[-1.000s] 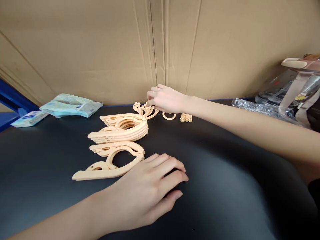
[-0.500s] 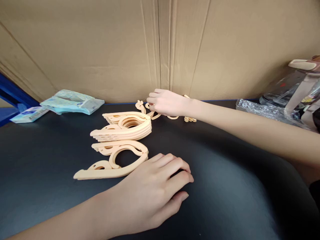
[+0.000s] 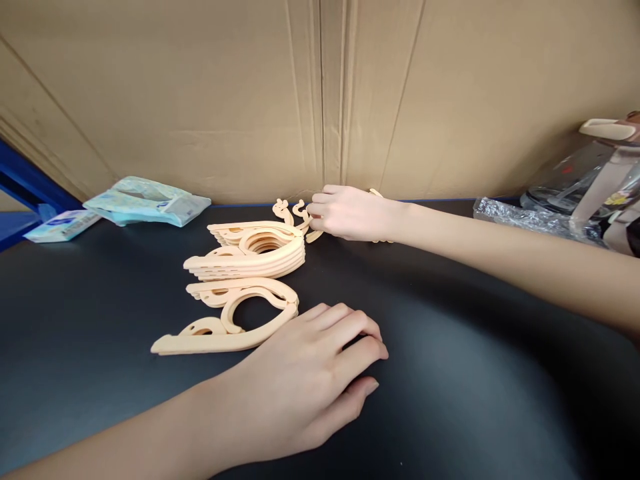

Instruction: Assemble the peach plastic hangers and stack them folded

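Note:
Cream plastic folding hangers lie folded in two groups on the black tabletop: a taller stack [image 3: 295,257] behind and a lower group [image 3: 195,344] in front. My left hand [image 3: 315,380] lies palm down beside the front group, fingers loosely spread and holding nothing. It covers that group's right end. At the back, my right hand [image 3: 353,212] has its fingers bent down over another folding hanger [image 3: 314,236], mostly hidden beneath it. The thumb is out of sight. Hanger hooks [image 3: 283,210] stick up left of the fingertips.
Blue tissue packs [image 3: 150,201] lie at the back left beside a blue frame [image 3: 30,187]. Tall cardboard [image 3: 225,100] stands behind the tabletop [image 3: 90,333]. On the right are crinkled clear plastic wrap [image 3: 530,217] and a clear bottle with a beige strap [image 3: 603,180].
My right hand has moved slightly right and down, covering the curved hanger part that showed below it. My left hand stays in place. The view has shifted a little.

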